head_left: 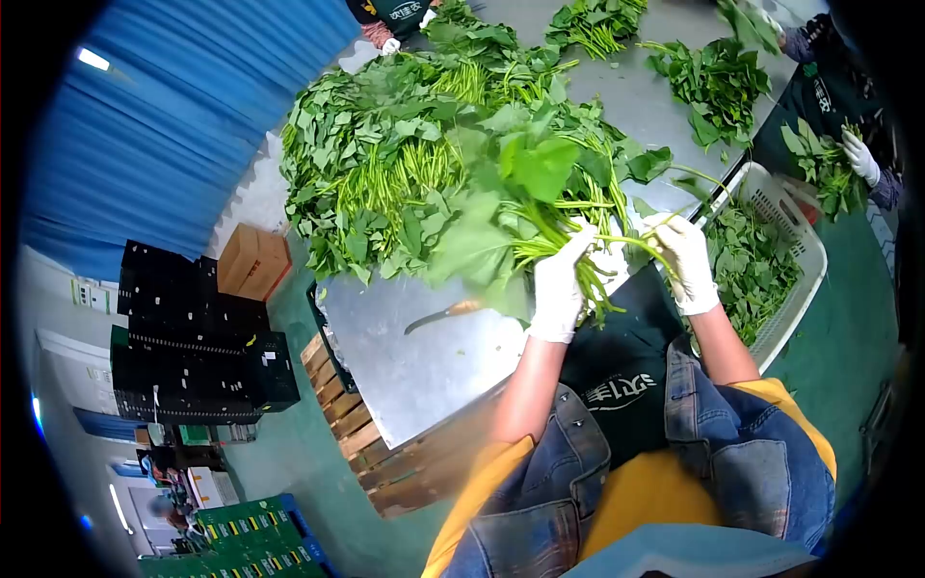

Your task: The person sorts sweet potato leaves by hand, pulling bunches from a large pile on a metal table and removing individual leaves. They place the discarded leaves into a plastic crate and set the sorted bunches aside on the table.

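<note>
A bunch of leafy green stems (540, 226) is held in my left hand (561, 284), which wears a white glove; the leaves at its top are blurred. My right hand (684, 260), also gloved, pinches a single green stem (636, 241) beside the bunch. Behind them a large pile of leafy greens (385, 173) covers much of the metal table (424, 347). On the bare metal at the near left lies a knife (443, 314) with a dark blade. To the right of my right hand stands a white plastic basket (814, 260) with loose leaves inside.
Co-workers stand at the right, one gloved hand (860, 157) holding greens, and at the far edge, another gloved hand (390, 45). Smaller bunches (718, 87) lie at the table's right. Black crates (193, 356), a cardboard box (252, 262) and wooden pallets (347, 419) are at the left.
</note>
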Motion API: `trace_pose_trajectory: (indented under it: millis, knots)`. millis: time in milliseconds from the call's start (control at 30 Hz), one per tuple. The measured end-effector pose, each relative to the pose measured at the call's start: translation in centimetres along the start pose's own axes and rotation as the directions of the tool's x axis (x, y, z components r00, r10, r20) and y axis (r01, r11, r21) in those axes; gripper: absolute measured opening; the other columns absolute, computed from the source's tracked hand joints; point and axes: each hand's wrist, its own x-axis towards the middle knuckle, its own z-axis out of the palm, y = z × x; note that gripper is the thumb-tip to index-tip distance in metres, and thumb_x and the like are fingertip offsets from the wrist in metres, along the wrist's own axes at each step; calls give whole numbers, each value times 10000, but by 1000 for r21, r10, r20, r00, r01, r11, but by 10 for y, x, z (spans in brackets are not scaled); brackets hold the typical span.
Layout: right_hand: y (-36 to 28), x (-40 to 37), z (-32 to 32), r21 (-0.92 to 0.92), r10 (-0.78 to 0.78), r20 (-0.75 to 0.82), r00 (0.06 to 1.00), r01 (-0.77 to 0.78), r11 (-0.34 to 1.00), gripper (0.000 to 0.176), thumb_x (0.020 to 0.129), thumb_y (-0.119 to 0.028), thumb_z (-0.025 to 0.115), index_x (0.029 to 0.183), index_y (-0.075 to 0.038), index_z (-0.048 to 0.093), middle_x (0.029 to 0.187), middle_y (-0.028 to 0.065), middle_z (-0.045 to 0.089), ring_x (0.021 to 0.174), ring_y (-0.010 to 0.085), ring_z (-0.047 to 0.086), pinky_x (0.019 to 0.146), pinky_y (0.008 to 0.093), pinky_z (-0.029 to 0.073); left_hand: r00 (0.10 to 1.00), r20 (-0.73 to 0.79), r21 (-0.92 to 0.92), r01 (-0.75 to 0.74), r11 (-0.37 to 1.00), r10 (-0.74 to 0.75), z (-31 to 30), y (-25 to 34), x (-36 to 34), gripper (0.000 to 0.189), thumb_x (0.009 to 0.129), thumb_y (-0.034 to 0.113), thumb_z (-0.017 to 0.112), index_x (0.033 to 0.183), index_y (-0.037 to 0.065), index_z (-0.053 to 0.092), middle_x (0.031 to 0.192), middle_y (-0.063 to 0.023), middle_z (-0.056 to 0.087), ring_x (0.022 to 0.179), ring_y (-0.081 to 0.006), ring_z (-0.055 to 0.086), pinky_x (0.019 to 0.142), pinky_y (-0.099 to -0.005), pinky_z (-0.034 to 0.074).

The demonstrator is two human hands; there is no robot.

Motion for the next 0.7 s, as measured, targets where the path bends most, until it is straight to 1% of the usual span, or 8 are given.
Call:
trace_pose_trajectory:
  millis: [67, 100, 200, 233, 267, 400, 500, 700]
  knots:
    - [2, 8, -37, 230, -63, -178, 982, 104, 968, 256, 919, -161, 578, 1104, 14, 561, 1002, 59, 616, 850, 124, 586, 743, 224, 487, 993, -93, -13, -80, 997, 78, 1, -11, 3, 180, 818, 50, 689, 990, 35, 643, 873, -12, 621, 758, -108, 584, 685, -248, 474]
    - [-5, 16, -55, 419, -37, -278, 960, 156, 894, 355, 918, -229, 602, 1153, 27, 530, 1007, 63, 611, 846, 121, 584, 699, 204, 477, 968, -132, -61, 206, 977, -213, -16, 1, 14, 182, 827, 71, 684, 1001, 46, 639, 878, -8, 616, 751, -109, 582, 694, -252, 472]
    - [-28, 31, -126, 843, 2, -122, 993, 102, 528, 475, 923, -321, 580, 1201, 54, 492, 1180, 137, 561, 959, 178, 600, 732, 233, 495, 993, -113, 217, 42, 975, -18, 1, 32, 1, 177, 859, 112, 655, 1022, 45, 640, 882, -5, 614, 724, -97, 553, 678, -252, 459]
    - [-49, 24, -119, 879, 21, -61, 998, 44, 475, 525, 926, -340, 569, 1244, 64, 465, 1246, 163, 533, 987, 194, 601, 743, 240, 500, 932, 17, 363, -344, 866, 363, 1, 22, 0, 199, 852, 127, 663, 1026, 32, 640, 908, 6, 614, 737, -90, 542, 663, -256, 449]
    - [-54, 24, -105, 860, -17, 66, 998, -49, 508, 623, 922, -380, 560, 1319, 77, 407, 1331, 187, 474, 999, 196, 599, 754, 263, 505, 977, -108, 430, -123, 895, 186, 0, 21, 8, 181, 855, 150, 660, 979, 18, 648, 862, 7, 618, 701, -91, 537, 637, -265, 443]
    - [-89, 10, 32, -168, -132, 24, 991, 134, 977, 415, 928, -185, 542, 1253, 69, 504, 1146, 131, 605, 858, 142, 611, 736, 228, 468, 981, -191, 516, 85, 852, 18, 14, 10, 9, 432, 893, 300, 600, 616, -31, 592, 504, -32, 496, 495, -119, 415, 513, -342, 357]
    - [-113, 7, 94, -475, -220, 194, 956, 288, 832, 253, 889, -111, 554, 1090, 6, 654, 976, 57, 667, 837, 122, 617, 772, 231, 455, 981, -149, 574, 185, 798, -120, 1, -5, 19, 410, 906, 290, 583, 647, -27, 583, 524, -22, 503, 505, -126, 439, 525, -334, 365]
    - [-121, 36, 166, -578, -370, 693, 619, 784, 228, 325, 793, -233, 681, 1078, -78, 662, 1052, 108, 641, 983, 276, 576, 864, 356, 441, 919, 134, 674, -359, 646, 372, -13, -56, 38, 464, 904, 277, 588, 1283, 27, 493, 1225, -165, 555, 1162, -289, 487, 977, -374, 377]
